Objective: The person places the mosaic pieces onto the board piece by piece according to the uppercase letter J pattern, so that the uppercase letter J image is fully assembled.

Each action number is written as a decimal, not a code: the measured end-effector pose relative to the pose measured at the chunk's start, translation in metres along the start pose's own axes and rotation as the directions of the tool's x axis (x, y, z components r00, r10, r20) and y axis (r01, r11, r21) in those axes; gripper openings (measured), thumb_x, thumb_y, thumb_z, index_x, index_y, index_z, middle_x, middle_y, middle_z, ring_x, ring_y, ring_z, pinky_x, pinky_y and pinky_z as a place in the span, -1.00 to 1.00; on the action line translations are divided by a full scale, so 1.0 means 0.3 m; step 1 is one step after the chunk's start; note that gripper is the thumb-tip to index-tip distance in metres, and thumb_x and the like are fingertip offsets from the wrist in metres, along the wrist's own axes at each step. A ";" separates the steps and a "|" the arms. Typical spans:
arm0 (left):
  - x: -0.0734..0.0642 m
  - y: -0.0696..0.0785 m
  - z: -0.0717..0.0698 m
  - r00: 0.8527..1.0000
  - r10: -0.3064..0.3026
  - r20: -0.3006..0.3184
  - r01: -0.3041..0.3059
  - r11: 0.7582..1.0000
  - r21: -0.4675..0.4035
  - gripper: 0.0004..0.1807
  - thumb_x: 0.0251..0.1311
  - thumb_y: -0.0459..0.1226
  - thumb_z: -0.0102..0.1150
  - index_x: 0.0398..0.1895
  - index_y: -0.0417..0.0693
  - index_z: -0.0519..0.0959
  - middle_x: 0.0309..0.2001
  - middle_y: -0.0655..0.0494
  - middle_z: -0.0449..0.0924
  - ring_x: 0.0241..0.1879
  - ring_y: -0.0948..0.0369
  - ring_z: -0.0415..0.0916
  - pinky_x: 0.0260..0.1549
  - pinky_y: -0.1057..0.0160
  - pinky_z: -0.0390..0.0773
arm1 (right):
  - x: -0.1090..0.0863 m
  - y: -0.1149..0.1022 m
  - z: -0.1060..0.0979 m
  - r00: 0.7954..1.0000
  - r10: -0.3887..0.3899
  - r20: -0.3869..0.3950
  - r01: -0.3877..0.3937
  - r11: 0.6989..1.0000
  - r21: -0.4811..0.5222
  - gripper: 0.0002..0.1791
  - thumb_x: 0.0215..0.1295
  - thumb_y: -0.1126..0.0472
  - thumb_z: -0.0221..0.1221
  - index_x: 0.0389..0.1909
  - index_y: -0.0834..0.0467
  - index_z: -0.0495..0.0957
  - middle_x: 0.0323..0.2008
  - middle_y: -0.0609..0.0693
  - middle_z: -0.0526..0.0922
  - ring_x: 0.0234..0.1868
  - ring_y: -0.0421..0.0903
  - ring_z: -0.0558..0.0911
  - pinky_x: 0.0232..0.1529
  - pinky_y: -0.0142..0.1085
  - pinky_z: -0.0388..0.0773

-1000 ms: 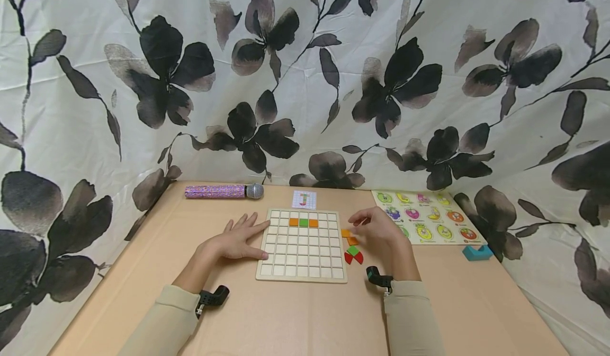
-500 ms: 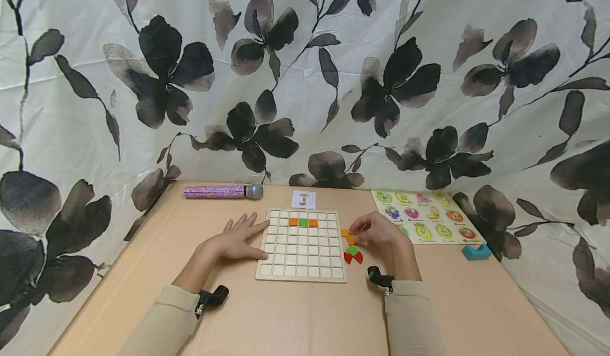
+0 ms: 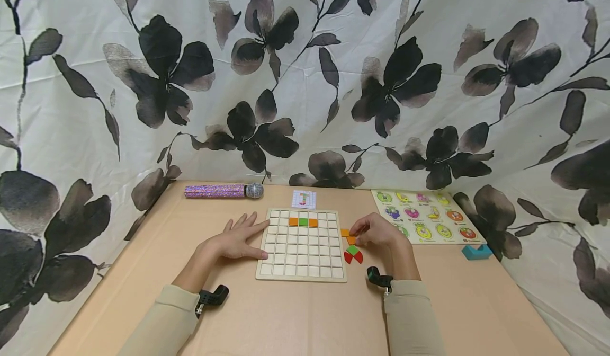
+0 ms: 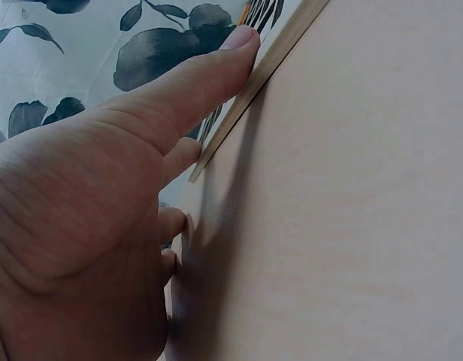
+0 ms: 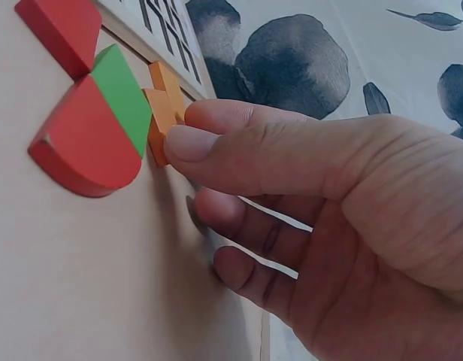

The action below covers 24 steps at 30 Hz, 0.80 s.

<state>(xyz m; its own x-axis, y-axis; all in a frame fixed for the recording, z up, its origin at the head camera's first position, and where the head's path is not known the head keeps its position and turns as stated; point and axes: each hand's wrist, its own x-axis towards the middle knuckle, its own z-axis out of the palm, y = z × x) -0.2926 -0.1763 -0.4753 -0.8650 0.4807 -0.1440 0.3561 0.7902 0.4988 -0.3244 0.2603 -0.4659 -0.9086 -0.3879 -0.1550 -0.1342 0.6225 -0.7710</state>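
Observation:
A white gridded board [image 3: 301,278] with a pale wooden rim lies at the table's middle. On its upper part sit an orange tile [image 3: 293,222], a green tile [image 3: 303,222] and another orange tile [image 3: 313,222] in a row. My left hand [image 3: 229,243] rests at the board's left side, fingers spread, thumb and index finger on its edge. Right of the board, my right hand [image 3: 378,230] pinches an orange block [image 5: 159,124] between thumb and index finger. A second orange block [image 5: 167,81] touches it. Close by lie a green block [image 5: 122,98] and two red rounded blocks [image 5: 89,139].
A small pattern card [image 3: 304,199] lies behind the board. A glittery microphone [image 3: 224,192] is at the back left. On the right are a fruit picture sheet [image 3: 429,217] and a blue block [image 3: 477,253]. A floral curtain [image 3: 329,91] hangs behind the table.
My right hand has lowered slightly and its fingertips have come onto the orange block. The left hand and the board stay in place.

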 end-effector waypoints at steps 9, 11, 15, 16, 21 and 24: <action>0.001 0.001 0.000 1.000 0.004 0.001 -0.004 1.000 0.001 0.10 0.15 0.29 0.38 0.67 0.13 0.13 0.68 -0.34 -0.25 0.64 -0.35 -0.38 0.50 -0.49 -0.40 | 0.004 -0.005 0.003 1.000 0.012 -0.009 -0.012 1.000 -0.017 -0.75 0.13 0.53 0.41 -0.17 0.25 0.78 -0.25 0.07 0.78 -0.31 -0.05 0.57 -0.22 -0.34 0.61; 0.002 -0.001 0.000 1.000 0.004 0.000 -0.004 1.000 0.003 0.10 0.15 0.29 0.38 0.67 0.13 0.13 0.68 -0.34 -0.25 0.64 -0.36 -0.38 0.50 -0.49 -0.40 | 0.005 -0.005 0.003 1.000 0.023 -0.017 -0.023 1.000 -0.015 -0.75 0.13 0.53 0.41 -0.18 0.24 0.78 -0.25 0.07 0.77 -0.30 -0.05 0.57 -0.20 -0.33 0.61; 0.003 -0.004 0.001 1.000 0.006 -0.002 -0.006 1.000 0.005 0.11 0.14 0.29 0.38 0.67 0.14 0.13 0.68 -0.33 -0.25 0.65 -0.35 -0.39 0.51 -0.49 -0.40 | 0.004 -0.002 0.003 0.999 0.031 -0.026 -0.031 0.999 -0.024 -0.75 0.12 0.52 0.42 -0.18 0.23 0.79 -0.26 0.08 0.76 -0.29 -0.05 0.56 -0.21 -0.32 0.60; 0.003 -0.005 0.001 1.000 0.006 -0.002 -0.006 1.000 0.006 0.11 0.14 0.30 0.37 0.67 0.14 0.13 0.68 -0.33 -0.25 0.65 -0.34 -0.39 0.51 -0.48 -0.41 | 0.005 -0.001 0.003 0.999 0.033 -0.028 -0.034 0.999 -0.028 -0.75 0.12 0.52 0.43 -0.18 0.22 0.79 -0.26 0.08 0.76 -0.29 -0.05 0.56 -0.21 -0.31 0.60; 0.004 -0.005 0.002 1.000 0.008 -0.002 -0.008 1.000 0.000 0.10 0.14 0.29 0.38 0.67 0.14 0.14 0.68 -0.33 -0.25 0.65 -0.35 -0.39 0.50 -0.49 -0.41 | 0.007 0.001 0.003 0.999 0.041 -0.026 -0.042 0.999 -0.034 -0.75 0.14 0.51 0.42 -0.17 0.21 0.79 -0.26 0.09 0.74 -0.28 -0.04 0.54 -0.22 -0.31 0.57; 0.003 -0.005 0.001 1.000 0.009 -0.001 -0.009 1.000 0.002 0.10 0.15 0.28 0.38 0.67 0.14 0.13 0.68 -0.33 -0.25 0.65 -0.35 -0.39 0.50 -0.49 -0.41 | 0.007 -0.002 0.003 0.999 0.045 -0.021 -0.045 0.998 -0.035 -0.75 0.15 0.51 0.42 -0.17 0.21 0.78 -0.27 0.09 0.74 -0.27 -0.03 0.54 -0.22 -0.31 0.56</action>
<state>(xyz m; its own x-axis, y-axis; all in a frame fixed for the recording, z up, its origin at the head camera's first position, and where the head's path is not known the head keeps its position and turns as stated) -0.2939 -0.1770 -0.4767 -0.8623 0.4870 -0.1385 0.3642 0.7866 0.4987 -0.3259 0.2586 -0.4663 -0.9217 -0.3455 -0.1764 -0.1066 0.6629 -0.7411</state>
